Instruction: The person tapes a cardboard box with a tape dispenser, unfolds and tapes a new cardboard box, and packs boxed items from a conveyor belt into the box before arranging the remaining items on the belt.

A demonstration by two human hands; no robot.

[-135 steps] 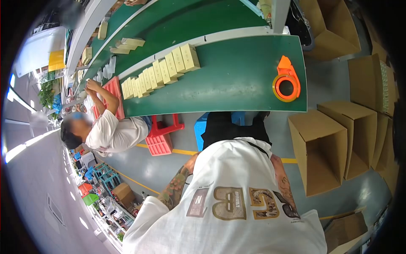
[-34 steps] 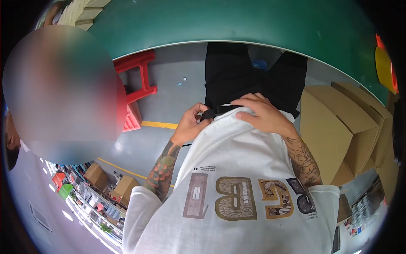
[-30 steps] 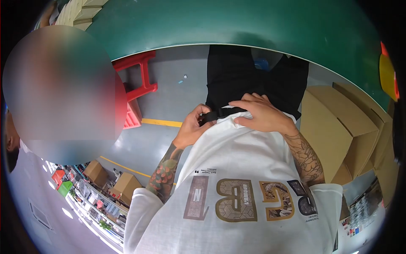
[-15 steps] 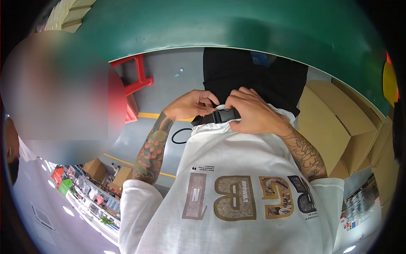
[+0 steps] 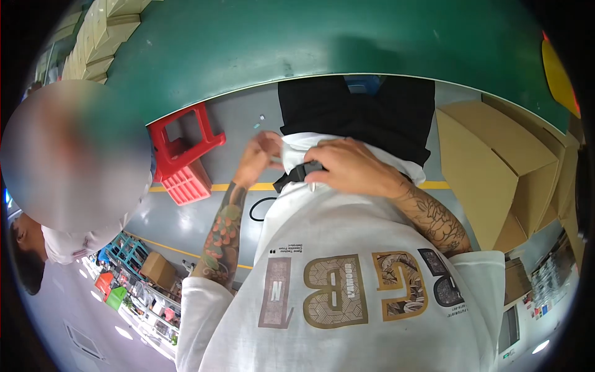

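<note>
Buckle [image 5: 306,170] (blk) pinched btwn thumb + fingers of our R hand [image 5: 348,165] | strap [image 5: 284,181] just L of grip | our L hand [image 5: 255,162] near strap, blurred, can't tell if gripping | table [image 5: 260,46] beyond grip

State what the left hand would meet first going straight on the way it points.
Most likely the white shirt at the waist: the left hand, blurred, points across toward it, with the right hand beyond, on the black buckle. Depth is unclear, so hand and shirt may be touching.
</note>
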